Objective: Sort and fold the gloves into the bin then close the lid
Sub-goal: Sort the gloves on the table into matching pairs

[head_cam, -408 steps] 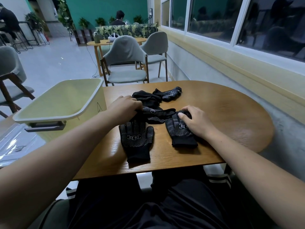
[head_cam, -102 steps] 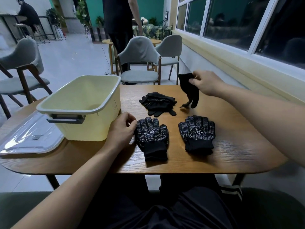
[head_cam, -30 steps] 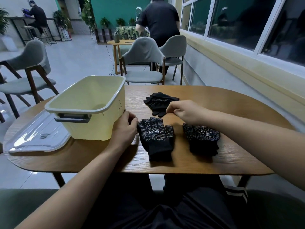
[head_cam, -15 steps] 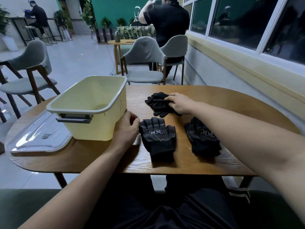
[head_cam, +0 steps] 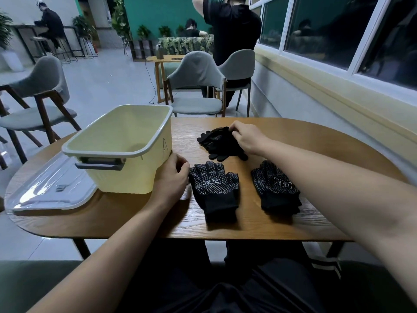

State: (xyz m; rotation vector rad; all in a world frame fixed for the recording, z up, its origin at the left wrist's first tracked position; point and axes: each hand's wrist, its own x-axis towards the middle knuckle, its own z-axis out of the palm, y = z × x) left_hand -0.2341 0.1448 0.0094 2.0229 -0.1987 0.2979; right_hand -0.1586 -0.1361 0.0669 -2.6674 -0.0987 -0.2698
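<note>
Two black dotted gloves lie flat on the wooden table (head_cam: 316, 141): a left one (head_cam: 214, 188) and a right stack (head_cam: 276, 187). A loose pile of black gloves (head_cam: 216, 142) sits farther back in the middle. My right hand (head_cam: 246, 137) reaches over it, its fingers curled on the top glove at the pile's far edge. Between the pale yellow bin (head_cam: 121, 145) and the left glove rests my left hand (head_cam: 172, 177), fingers loosely curled and touching that glove's edge. The bin stands open, and its clear lid (head_cam: 52, 188) lies flat to its left.
Grey chairs (head_cam: 196, 86) stand behind the table and another chair (head_cam: 38, 102) at the left. A person in black (head_cam: 232, 35) stands beyond the chairs. A wall with windows runs along the right side.
My right hand has moved from the right glove stack back to the far pile and now grips its top glove. My left hand has stayed beside the left glove.
</note>
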